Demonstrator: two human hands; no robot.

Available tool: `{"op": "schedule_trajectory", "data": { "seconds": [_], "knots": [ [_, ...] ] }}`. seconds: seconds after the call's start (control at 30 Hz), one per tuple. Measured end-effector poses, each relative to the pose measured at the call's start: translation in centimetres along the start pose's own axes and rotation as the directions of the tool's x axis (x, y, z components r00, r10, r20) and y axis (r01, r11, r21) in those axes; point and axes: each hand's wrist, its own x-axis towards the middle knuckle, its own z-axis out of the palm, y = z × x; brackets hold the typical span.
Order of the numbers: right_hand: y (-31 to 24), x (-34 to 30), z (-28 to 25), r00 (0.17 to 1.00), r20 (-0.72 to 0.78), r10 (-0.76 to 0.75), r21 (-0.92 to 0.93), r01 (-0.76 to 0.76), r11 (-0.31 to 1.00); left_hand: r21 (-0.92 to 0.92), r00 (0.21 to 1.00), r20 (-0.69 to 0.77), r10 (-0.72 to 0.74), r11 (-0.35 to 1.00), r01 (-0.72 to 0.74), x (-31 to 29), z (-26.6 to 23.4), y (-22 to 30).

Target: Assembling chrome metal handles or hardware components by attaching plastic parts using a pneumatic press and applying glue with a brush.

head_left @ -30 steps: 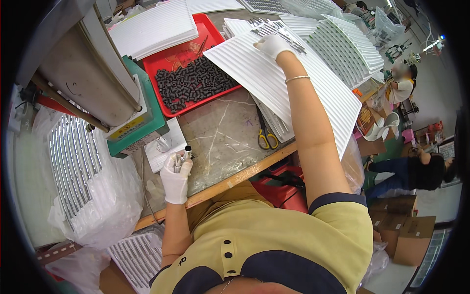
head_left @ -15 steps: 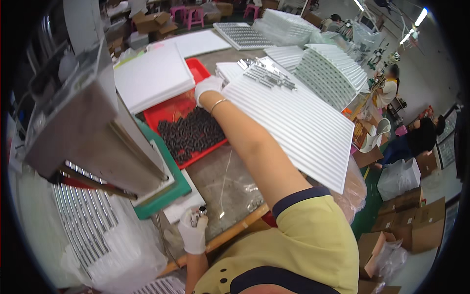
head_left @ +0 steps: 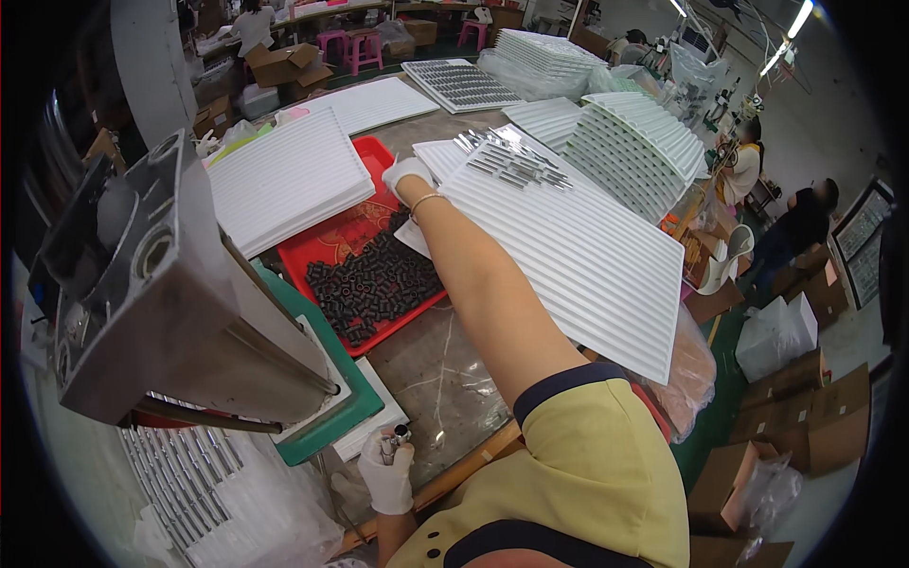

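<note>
My left hand (head_left: 386, 478), in a white glove, is closed around a small shiny metal tube with a black end (head_left: 401, 433). It is beside the green base (head_left: 327, 426) of a grey metal press (head_left: 204, 312). My right hand (head_left: 409, 180), also gloved, reaches out to the far right side of a red tray (head_left: 295, 254), at the corner of a white ridged sheet (head_left: 578, 256). Its fingers are mostly hidden, so what it touches is unclear. Many small black fittings (head_left: 369, 289) lie in the tray, left of my right forearm.
Loose silver tubes (head_left: 521, 161) lie on the ridged sheet. White panels (head_left: 289, 180) are stacked left of the tray, and ridged trays (head_left: 634, 147) at the far right. Bagged metal tubes (head_left: 180, 483) sit below the press. Two people (head_left: 743, 175) are at the right; cardboard boxes (head_left: 800, 417) line the floor.
The view has shifted a little, so the press and tray sit lower. My right hand stays by the tray's far right side. The black end in my left hand shows more clearly.
</note>
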Motion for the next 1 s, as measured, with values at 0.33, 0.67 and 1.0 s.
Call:
{"op": "schedule_trajectory", "data": {
  "seconds": [0.33, 0.67, 1.0],
  "knots": [
    [6.0, -0.3, -12.0, 0.978, -0.179, 0.107, 0.811, 0.085, 0.580, 0.098, 0.996, 0.027, 0.084, 0.991, -0.086, 0.4, 0.5, -0.3],
    [18.5, -16.2, -26.4, 0.981, 0.055, -0.187, 0.227, 0.170, 0.959, 0.223, 0.992, 0.083, 0.098, 0.968, -0.114, 0.4, 1.4, -0.3],
    [22.5, -15.8, -24.2, 0.980, -0.125, -0.156, -0.442, 0.086, 0.893, 0.162, 0.990, 0.002, 0.142, 0.977, -0.141, 0.1, 0.6, -0.9]
  ]
}}
